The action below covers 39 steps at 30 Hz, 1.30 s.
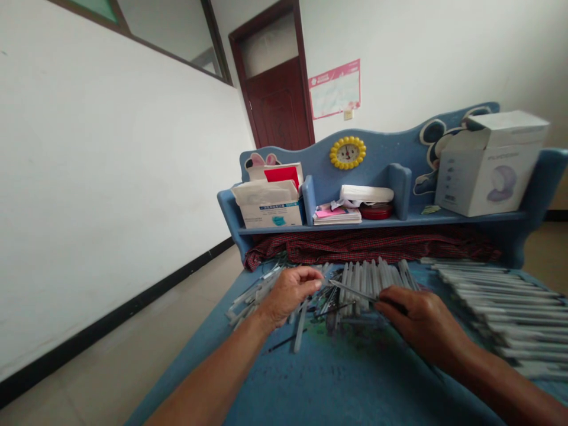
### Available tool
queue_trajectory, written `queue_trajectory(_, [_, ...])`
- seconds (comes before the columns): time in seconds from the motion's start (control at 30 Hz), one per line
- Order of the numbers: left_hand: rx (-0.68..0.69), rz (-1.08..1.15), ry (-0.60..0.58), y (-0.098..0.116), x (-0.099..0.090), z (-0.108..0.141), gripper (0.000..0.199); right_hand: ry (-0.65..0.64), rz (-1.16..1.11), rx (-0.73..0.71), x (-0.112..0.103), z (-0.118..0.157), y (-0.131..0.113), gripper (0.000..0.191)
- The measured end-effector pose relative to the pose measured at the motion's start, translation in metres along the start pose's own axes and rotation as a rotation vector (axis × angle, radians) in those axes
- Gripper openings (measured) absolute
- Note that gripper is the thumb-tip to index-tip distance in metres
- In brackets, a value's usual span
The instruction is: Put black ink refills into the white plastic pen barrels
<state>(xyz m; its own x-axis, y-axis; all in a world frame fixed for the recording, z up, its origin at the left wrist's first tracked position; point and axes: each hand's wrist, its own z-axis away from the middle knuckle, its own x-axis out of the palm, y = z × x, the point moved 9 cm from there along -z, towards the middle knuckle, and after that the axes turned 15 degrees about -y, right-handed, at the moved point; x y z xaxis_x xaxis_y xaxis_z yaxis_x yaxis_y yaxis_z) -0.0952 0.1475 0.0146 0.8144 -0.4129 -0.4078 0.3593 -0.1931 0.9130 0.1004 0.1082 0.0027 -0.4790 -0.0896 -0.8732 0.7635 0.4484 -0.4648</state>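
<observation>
My right hand pinches the near end of a slim grey pen, whose tip points left toward my other hand. My left hand has thumb and forefinger closed near that tip; what they hold, if anything, is too small to make out. Behind and between the hands, a row of translucent pen barrels lies on the blue table. Loose barrels and thin dark refills are scattered around my left hand. One barrel lies just right of my left wrist.
Many pens lie stacked in rows at the right. A checked cloth runs below the blue shelf. On the shelf stand a paper-filled box, booklets, a red round case and a white carton.
</observation>
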Motion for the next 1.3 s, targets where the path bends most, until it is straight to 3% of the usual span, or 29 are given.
queue_trajectory(0.3, [-0.054, 0.094, -0.052, -0.009, 0.004, 0.006, 0.019, -0.074, -0.041, -0.083, 0.008, 0.004, -0.014, 0.024])
queue_trajectory(0.6, [-0.096, 0.21, -0.249, -0.016, 0.017, 0.013, 0.019, -0.173, -0.134, -0.091, 0.017, 0.009, -0.027, 0.022])
queue_trajectory(0.8, [-0.109, 0.404, -0.219, -0.014, 0.024, 0.017, 0.016, -0.199, -0.263, -0.028, 0.025, 0.011, -0.026, 0.024])
queue_trajectory(1.0, [-0.184, 0.55, -0.254, -0.015, 0.045, 0.021, 0.016, -0.141, -0.257, -0.058, 0.034, 0.016, -0.035, 0.027])
queue_trajectory(1.3, [-0.19, 0.657, -0.272, -0.012, 0.054, 0.025, 0.014, 0.094, -0.061, -0.272, 0.021, 0.031, -0.057, 0.023])
